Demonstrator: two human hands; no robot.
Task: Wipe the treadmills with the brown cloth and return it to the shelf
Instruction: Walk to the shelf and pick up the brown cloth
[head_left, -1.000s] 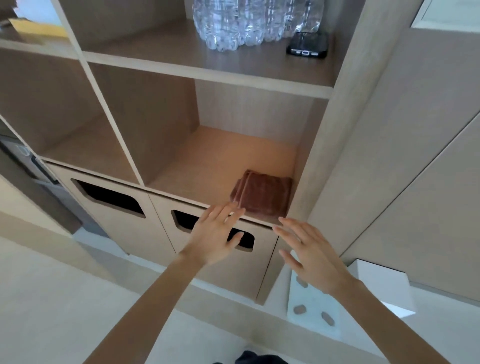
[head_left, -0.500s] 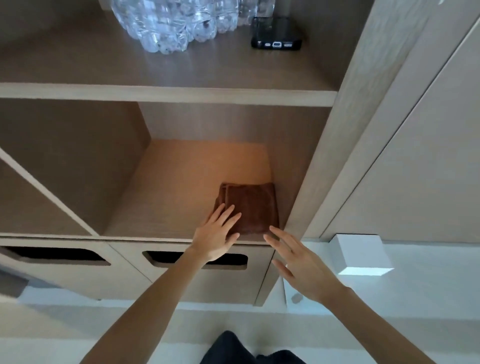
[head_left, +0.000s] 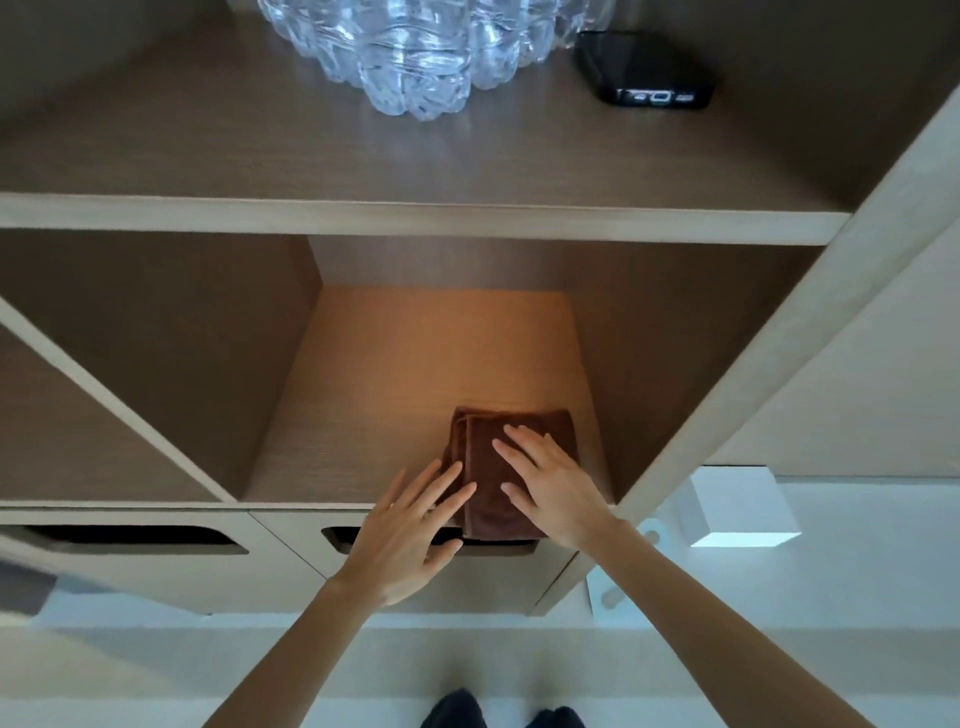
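A folded brown cloth lies at the front right of a lit wooden shelf compartment, its near edge hanging slightly over the shelf's front lip. My right hand rests flat on top of the cloth with fingers spread. My left hand is at the cloth's left edge, fingers apart, fingertips touching its side. Neither hand has closed around the cloth. No treadmill is in view.
On the shelf above stand clear plastic water bottles and a black phone. Below the compartment are two drawer fronts with cut-out handles. A white box sits on the floor at right. My dark shoes show at the bottom.
Both hands moved forward onto the cloth: the right hand went from beside the shelf edge to lying on top, the left reached the cloth's left side. The view came closer to the shelf.
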